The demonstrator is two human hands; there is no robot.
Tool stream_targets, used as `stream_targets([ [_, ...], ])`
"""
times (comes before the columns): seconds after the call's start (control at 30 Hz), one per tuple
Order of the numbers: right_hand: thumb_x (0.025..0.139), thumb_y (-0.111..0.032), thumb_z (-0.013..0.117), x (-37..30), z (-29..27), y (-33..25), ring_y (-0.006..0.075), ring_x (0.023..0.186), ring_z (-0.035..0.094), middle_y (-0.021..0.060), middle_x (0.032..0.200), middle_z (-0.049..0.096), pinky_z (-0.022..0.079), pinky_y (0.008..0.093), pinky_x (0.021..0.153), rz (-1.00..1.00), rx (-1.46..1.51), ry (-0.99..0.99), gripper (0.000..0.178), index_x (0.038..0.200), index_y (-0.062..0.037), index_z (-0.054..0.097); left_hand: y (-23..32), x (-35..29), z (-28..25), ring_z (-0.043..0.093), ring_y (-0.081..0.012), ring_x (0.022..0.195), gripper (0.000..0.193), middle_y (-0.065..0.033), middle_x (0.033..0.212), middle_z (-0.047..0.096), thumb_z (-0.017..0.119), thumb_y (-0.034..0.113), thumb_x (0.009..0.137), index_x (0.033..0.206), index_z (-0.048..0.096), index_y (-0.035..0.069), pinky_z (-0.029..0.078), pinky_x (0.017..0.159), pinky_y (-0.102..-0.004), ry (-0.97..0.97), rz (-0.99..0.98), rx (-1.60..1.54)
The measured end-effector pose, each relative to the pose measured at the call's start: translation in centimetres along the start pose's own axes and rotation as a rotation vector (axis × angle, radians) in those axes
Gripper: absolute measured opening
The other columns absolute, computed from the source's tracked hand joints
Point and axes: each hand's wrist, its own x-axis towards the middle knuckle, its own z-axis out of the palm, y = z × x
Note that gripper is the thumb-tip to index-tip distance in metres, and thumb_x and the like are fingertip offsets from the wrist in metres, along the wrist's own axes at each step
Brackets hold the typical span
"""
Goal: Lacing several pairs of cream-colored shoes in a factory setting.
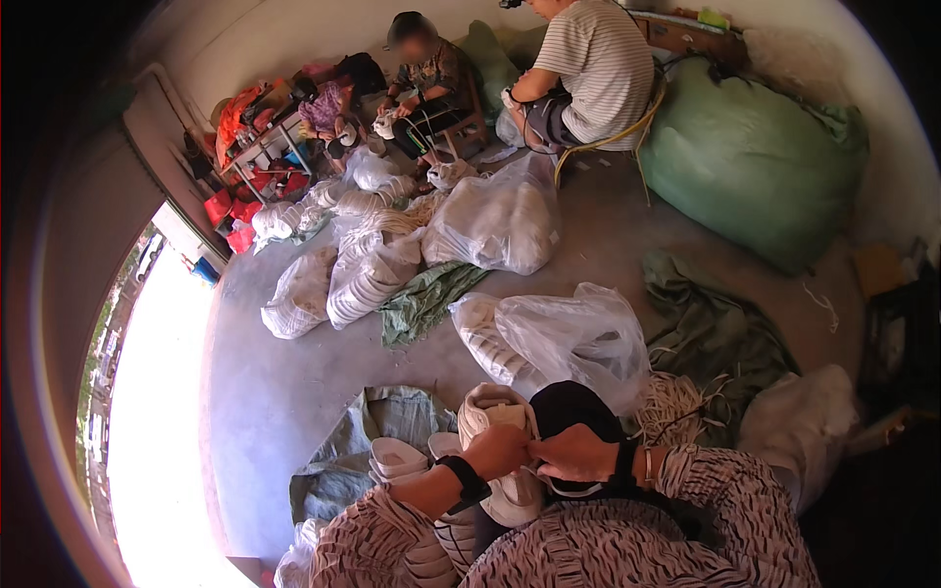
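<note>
My left hand (495, 451) and my right hand (576, 454) meet fingertip to fingertip over my lap. Both are closed in a pinch, and whatever lies between the fingers is too small to make out. Directly beneath them is a cream shoe (515, 502), partly covered by my left hand; its pale upper part shows beyond the knuckles. A black rounded thing (573, 407) lies just past my right hand. By my left forearm stand stacked cream shoe pieces (396, 457), partly hidden by my patterned sleeve.
A bundle of pale laces (674, 407) lies to the right, beside a dark green cloth (720, 314). Ahead sit clear plastic bags (578, 333) of pale pieces. Farther off are a large green sack (750, 162), several seated people, and a bright doorway (162, 392) at left.
</note>
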Motion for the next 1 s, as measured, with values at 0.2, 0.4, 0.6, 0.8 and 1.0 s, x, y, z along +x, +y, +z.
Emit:
stream_targets([
  [0.2,0.079,-0.025,0.064,0.6,0.5,0.2,0.0302,0.063,0.061,0.0080,0.069,0.058,0.049,0.0385,0.053,-0.062,-0.037,0.002,0.024,0.092,-0.0116,0.049,-0.1,1.1,-0.7,0.063,-0.0273,0.067,0.020,-0.0092,0.060,0.062,0.060,0.024,0.071,0.070,0.067,0.005,0.048,0.063,-0.0382,-0.166,0.061,0.234],
  [0.4,0.080,-0.024,0.061,0.6,1.7,0.9,0.0299,0.062,0.061,0.0079,0.068,0.058,0.049,0.0391,0.052,-0.059,-0.064,0.004,0.020,0.089,-0.0104,0.049,1.1,1.7,-0.8,0.063,-0.0258,0.062,0.021,-0.0067,0.056,0.061,0.059,0.024,0.073,0.071,0.067,0.005,0.049,0.059,-0.0367,-0.304,-0.040,0.361],
  [0.6,0.081,-0.024,0.059,0.9,0.3,0.4,0.0304,0.062,0.061,0.0094,0.066,0.058,0.049,0.0393,0.052,-0.079,-0.092,-0.009,0.017,0.086,-0.0097,0.051,0.7,1.8,-1.3,0.063,-0.0188,0.049,0.011,-0.0074,0.055,0.061,0.059,0.013,0.070,0.073,0.068,0.007,0.049,0.045,-0.0291,-0.367,-0.160,0.067],
  [0.8,0.079,-0.021,0.059,0.9,0.7,0.5,0.0316,0.058,0.061,0.0117,0.060,0.057,0.048,0.0406,0.050,-0.060,-0.061,0.062,0.016,0.082,-0.0066,0.054,1.6,1.7,-1.2,0.064,-0.0192,0.051,0.010,-0.0080,0.056,0.062,0.058,0.009,0.069,0.070,0.068,0.006,0.051,0.047,-0.0301,-0.267,-0.180,0.027],
  [1.0,0.080,-0.022,0.056,0.7,1.5,0.3,0.0317,0.060,0.061,0.0115,0.059,0.058,0.048,0.0408,0.051,-0.057,-0.040,0.129,0.018,0.069,-0.0086,0.058,2.7,2.8,-1.9,0.066,-0.0244,0.058,0.010,-0.0108,0.058,0.062,0.058,0.005,0.066,0.067,0.067,0.003,0.052,0.053,-0.0357,-0.476,-0.121,0.245],
])
